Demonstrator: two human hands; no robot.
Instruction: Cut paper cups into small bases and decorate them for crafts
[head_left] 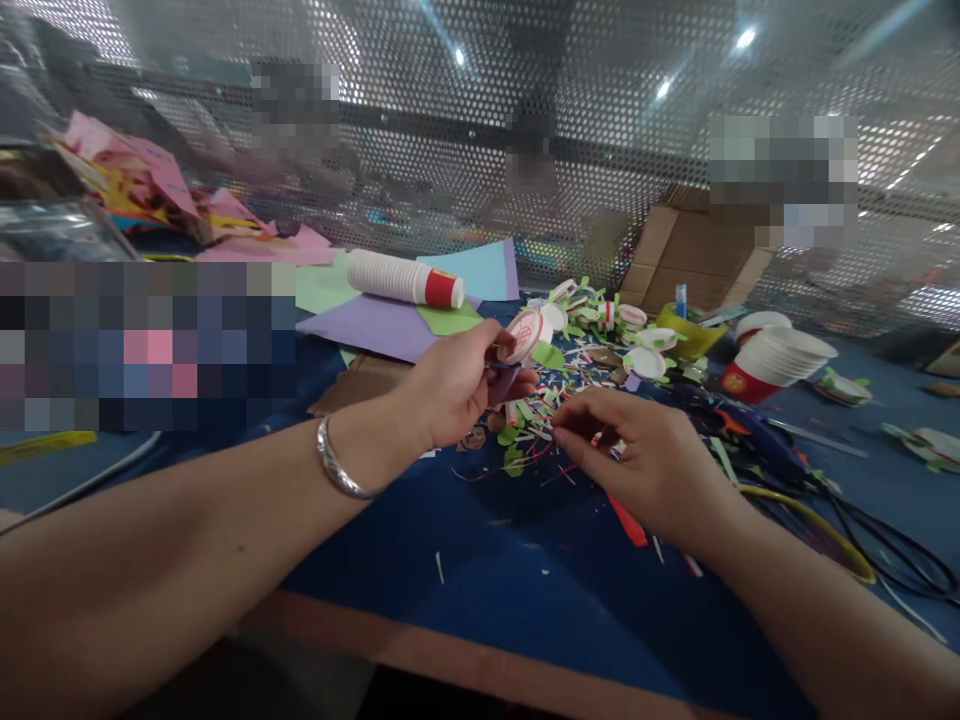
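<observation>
My left hand point(465, 385), with a silver bangle at the wrist, pinches a round white paper cup base point(525, 336) with a reddish pattern on its face. A purple paper piece point(504, 384) shows under it, by the fingers. My right hand point(637, 440) hovers just right of it, thumb and fingertips pressed together; whatever they may hold is too small to make out. Thin paper scraps point(555, 385) lie in a heap below and between both hands. Behind the heap sit several cup bases with green paper pieces point(645, 362) around them.
Stacked paper cups point(390, 278) lie on coloured sheets point(360, 325). More cups point(780, 358) stand at right, near a dark blue glue gun point(765, 440), scissors point(817, 437) and black cables point(892, 535). Cardboard point(690, 250) leans against a perforated metal screen point(450, 130).
</observation>
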